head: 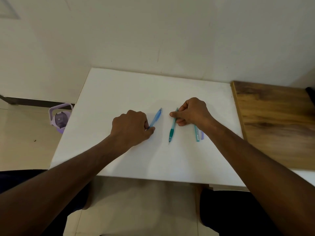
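A blue pen (156, 117) lies slanted on the white table (119, 92), and my left hand (131, 126) pinches its near end with curled fingers. My right hand (191, 112) pinches the upper part of a teal mechanical pencil (172, 130), whose tip points toward me. A teal tube-like case (197, 134) and a purple pen (202, 135) lie side by side just under my right wrist, partly hidden by it.
A wooden board (276, 120) adjoins the table on the right. A purple lidded container (60, 118) stands on the floor at the left. The wall runs close behind the table. My knees show under the front edge.
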The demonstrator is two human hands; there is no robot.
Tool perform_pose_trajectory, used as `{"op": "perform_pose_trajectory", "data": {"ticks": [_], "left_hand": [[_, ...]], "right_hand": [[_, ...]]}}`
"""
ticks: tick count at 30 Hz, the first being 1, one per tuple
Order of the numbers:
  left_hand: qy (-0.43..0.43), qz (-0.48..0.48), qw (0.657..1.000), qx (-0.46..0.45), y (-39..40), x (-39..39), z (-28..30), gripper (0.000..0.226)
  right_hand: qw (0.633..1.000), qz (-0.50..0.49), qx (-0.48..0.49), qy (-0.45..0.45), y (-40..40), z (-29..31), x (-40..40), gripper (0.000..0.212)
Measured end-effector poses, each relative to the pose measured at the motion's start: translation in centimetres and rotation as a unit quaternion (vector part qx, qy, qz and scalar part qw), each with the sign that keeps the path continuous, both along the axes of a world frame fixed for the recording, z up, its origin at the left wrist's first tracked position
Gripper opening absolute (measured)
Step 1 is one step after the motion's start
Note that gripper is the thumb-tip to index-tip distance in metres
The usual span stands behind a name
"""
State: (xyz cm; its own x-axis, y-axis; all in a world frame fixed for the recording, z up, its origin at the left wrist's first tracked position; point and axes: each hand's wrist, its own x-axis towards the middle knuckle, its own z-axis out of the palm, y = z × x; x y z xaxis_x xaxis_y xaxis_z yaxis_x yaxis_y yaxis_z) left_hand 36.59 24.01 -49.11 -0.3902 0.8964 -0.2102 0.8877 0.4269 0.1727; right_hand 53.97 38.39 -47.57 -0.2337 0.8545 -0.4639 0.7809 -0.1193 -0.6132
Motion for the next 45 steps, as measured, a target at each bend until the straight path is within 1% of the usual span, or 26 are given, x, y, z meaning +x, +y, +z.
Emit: {"op": "perform_pose_trajectory", "data": {"ticks": [2, 4, 6, 8, 10, 11, 12, 14, 15, 17, 18, 19, 20, 21, 23, 24, 26, 27, 29, 32, 34, 37, 40, 43, 45], "left_hand": [[-0.018, 0.011, 1.000, -0.003, -0.1, -0.1, 0.2, 0.036], [-0.058, 0.029, 0.998, -0.003, -0.2, -0.3, 0.4, 0.036], [-0.118, 0.055, 0.991, 0.008, -0.3, -0.5, 0.6, 0.035], [-0.196, 0.074, 0.977, 0.038, -0.2, -0.6, 0.8, 0.034], [-0.278, 0.073, 0.953, 0.091, 0.0, -0.3, 1.2, 0.032], [-0.308, 0.068, 0.941, 0.120, 0.1, -0.1, 1.6, 0.030], [-0.324, 0.062, 0.933, 0.146, 0.1, 0.2, 1.9, 0.029], [-0.323, 0.046, 0.926, 0.191, 0.0, 0.8, 2.4, 0.026], [-0.314, 0.035, 0.925, 0.210, -0.1, 1.2, 2.6, 0.025], [-0.312, 0.020, 0.921, 0.234, -0.4, 1.5, 3.0, 0.024], [-0.331, 0.023, 0.913, 0.236, -0.5, 1.6, 3.3, 0.024], [-0.374, 0.037, 0.898, 0.230, -0.6, 1.6, 3.6, 0.026], [-0.434, 0.064, 0.873, 0.216, -0.6, 1.5, 3.8, 0.029], [-0.500, 0.101, 0.838, 0.194, -0.7, 1.5, 4.1, 0.036], [-0.611, 0.179, 0.757, 0.144, -0.9, 1.5, 4.4, 0.051], [-0.645, 0.206, 0.725, 0.126, -1.1, 1.5, 4.4, 0.058], [-0.686, 0.236, 0.680, 0.111, -1.4, 1.3, 4.2, 0.067], [-0.700, 0.244, 0.662, 0.109, -1.5, 1.3, 4.1, 0.070], [-0.728, 0.257, 0.627, 0.108, -1.7, 1.4, 3.9, 0.074], [-0.768, 0.262, 0.575, 0.107, -2.1, 1.6, 3.8, 0.079], [-0.786, 0.247, 0.556, 0.110, -2.4, 1.8, 3.9, 0.079], [-0.805, 0.224, 0.538, 0.115, -2.5, 2.0, 4.1, 0.079], [-0.813, 0.212, 0.527, 0.125, -2.5, 2.0, 4.4, 0.081], [-0.815, 0.202, 0.525, 0.138, -2.5, 2.1, 4.6, 0.081], [-0.814, 0.201, 0.527, 0.138, -2.5, 2.1, 4.7, 0.082]], "right_hand": [[1.000, 0.008, 0.012, -0.017, 0.1, -0.2, 0.0, 0.043], [0.997, 0.032, 0.046, -0.058, 0.2, -0.1, 0.0, 0.047], [0.991, 0.052, 0.083, -0.090, 0.3, 0.3, 0.0, 0.051], [0.986, 0.058, 0.125, -0.091, 0.2, 1.1, -0.2, 0.051], [0.985, 0.043, 0.162, -0.035, -0.2, 1.9, -0.7, 0.046], [0.987, 0.029, 0.157, 0.013, -0.5, 2.3, -1.2, 0.045], [0.990, 0.015, 0.124, 0.067, -0.8, 2.6, -1.8, 0.045], [0.985, -0.009, -0.003, 0.175, -1.9, 3.3, -2.9, 0.046], [0.971, -0.015, -0.059, 0.230, -2.5, 3.6, -3.3, 0.042], [0.935, -0.043, -0.116, 0.333, -3.5, 4.1, -3.9, 0.033], [0.909, -0.074, -0.134, 0.387, -3.7, 4.5, -4.2, 0.030], [0.875, -0.110, -0.155, 0.446, -3.9, 4.9, -4.4, 0.029], [0.834, -0.140, -0.180, 0.503, -3.8, 5.4, -4.6, 0.028], [0.791, -0.156, -0.206, 0.554, -3.7, 5.9, -4.6, 0.028], [0.719, -0.159, -0.251, 0.629, -3.5, 7.2, -4.3, 0.032], [0.694, -0.146, -0.267, 0.652, -3.4, 7.8, -4.1, 0.038], [0.669, -0.112, -0.274, 0.682, -3.4, 8.7, -3.7, 0.054], [0.662, -0.099, -0.272, 0.692, -3.5, 9.1, -3.6, 0.058], [0.650, -0.087, -0.268, 0.705, -3.7, 9.4, -3.7, 0.058], [0.650, -0.073, -0.256, 0.712, -4.2, 9.8, -3.9, 0.047], [0.655, -0.066, -0.245, 0.712, -4.4, 10.2, -4.0, 0.043], [0.663, -0.077, -0.229, 0.709, -4.1, 10.4, -4.1, 0.049], [0.676, -0.101, -0.209, 0.700, -3.9, 10.6, -4.2, 0.055], [0.671, -0.103, -0.208, 0.704, -3.9, 10.7, -4.2, 0.055], [0.675, -0.101, -0.206, 0.702, -3.7, 10.8, -4.2, 0.054]]}}
